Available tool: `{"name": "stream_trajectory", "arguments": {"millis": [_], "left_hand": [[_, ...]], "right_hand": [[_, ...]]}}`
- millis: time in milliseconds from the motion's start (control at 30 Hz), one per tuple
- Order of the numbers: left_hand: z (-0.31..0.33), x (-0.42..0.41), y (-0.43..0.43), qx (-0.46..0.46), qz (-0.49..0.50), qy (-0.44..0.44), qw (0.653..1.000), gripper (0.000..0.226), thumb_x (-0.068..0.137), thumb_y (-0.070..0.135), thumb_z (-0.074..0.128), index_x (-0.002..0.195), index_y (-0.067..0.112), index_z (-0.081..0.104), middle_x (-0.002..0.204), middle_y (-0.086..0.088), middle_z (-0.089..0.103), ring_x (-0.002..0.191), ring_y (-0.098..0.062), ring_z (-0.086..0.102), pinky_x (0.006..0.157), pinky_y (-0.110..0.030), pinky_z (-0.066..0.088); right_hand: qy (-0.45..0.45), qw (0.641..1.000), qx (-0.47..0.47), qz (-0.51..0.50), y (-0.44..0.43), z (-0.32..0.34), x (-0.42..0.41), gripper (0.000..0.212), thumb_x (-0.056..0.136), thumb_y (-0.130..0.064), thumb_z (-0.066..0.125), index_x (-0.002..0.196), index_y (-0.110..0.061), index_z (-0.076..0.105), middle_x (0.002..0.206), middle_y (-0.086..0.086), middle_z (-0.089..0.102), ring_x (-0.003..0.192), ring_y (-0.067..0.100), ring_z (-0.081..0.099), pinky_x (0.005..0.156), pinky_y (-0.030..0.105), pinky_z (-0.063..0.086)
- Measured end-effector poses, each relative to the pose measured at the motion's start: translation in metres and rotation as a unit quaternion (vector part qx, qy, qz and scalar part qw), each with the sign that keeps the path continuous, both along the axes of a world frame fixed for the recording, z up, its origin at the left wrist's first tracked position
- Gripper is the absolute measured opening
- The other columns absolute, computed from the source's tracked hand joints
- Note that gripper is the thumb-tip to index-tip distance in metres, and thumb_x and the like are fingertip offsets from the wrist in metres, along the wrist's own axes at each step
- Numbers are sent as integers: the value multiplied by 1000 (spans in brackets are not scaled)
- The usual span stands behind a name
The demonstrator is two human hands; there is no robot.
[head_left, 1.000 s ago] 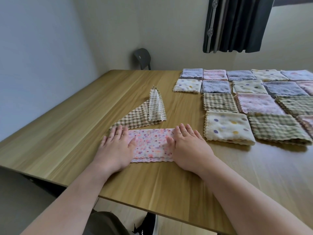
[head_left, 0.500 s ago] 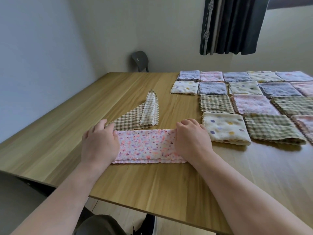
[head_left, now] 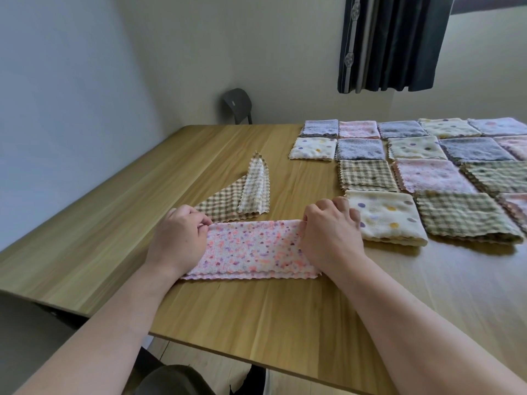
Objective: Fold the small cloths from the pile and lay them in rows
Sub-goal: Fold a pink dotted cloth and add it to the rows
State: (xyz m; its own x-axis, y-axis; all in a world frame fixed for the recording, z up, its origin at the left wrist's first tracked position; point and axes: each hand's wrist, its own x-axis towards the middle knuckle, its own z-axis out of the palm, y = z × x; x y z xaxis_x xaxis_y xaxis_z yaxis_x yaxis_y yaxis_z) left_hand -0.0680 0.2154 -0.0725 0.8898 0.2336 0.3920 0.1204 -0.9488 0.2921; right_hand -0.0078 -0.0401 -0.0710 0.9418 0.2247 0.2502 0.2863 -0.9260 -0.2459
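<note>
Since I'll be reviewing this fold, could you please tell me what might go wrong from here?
The right hand pinching the pink speckled cloth sits right beside the folded cream dotted cloth; lifting could nudge it out of its row. The strip's near scalloped edges look slightly offset, so the next fold may come out uneven.

The left grip (head_left: 178, 238) no longer lies flat on the pink spotted cloth (head_left: 251, 249): it now sits at the strip's 9 o'clock end, fingers curled, pinching the far corner. The right grip (head_left: 330, 232) does likewise at the 3 o'clock end.
</note>
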Motion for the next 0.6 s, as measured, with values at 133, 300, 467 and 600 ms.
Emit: {"name": "stream_trajectory", "arguments": {"millis": [133, 300, 467, 600], "left_hand": [[1, -3, 0, -10, -2, -2, 1000, 16, 98, 11, 53, 92, 20, 66, 100, 4, 61, 101, -16, 49, 91, -32, 42], [5, -4, 0, -75, -1, 6, 997, 12, 101, 12, 50, 101, 18, 60, 96, 4, 60, 101, -20, 54, 88, -36, 44], [8, -6, 4, -212, 8, 24, 977, 16, 103, 14, 52, 112, 24, 61, 113, 5, 62, 102, -15, 63, 77, -31, 49], [12, -10, 10, -250, 7, 35, 968, 26, 100, 8, 57, 115, 28, 64, 109, 8, 65, 100, -14, 64, 75, -24, 48]], "right_hand": [[8, 999, 43, 8, -1, 1, 0, 18, 94, -13, 46, 104, -22, 59, 109, -4, 62, 116, 24, 42, 99, 39, 30], [19, 990, 139, 32, -6, 2, 1, 8, 103, -22, 44, 104, -24, 51, 95, -5, 62, 100, 20, 47, 89, 36, 34], [34, 968, 232, 86, -8, 2, 1, 12, 102, -20, 50, 111, -26, 46, 95, -10, 57, 95, 16, 54, 82, 37, 46], [52, 963, 238, 112, -10, 3, -1, 27, 101, -17, 52, 128, -24, 52, 109, -11, 53, 101, 10, 52, 81, 25, 41]]}}
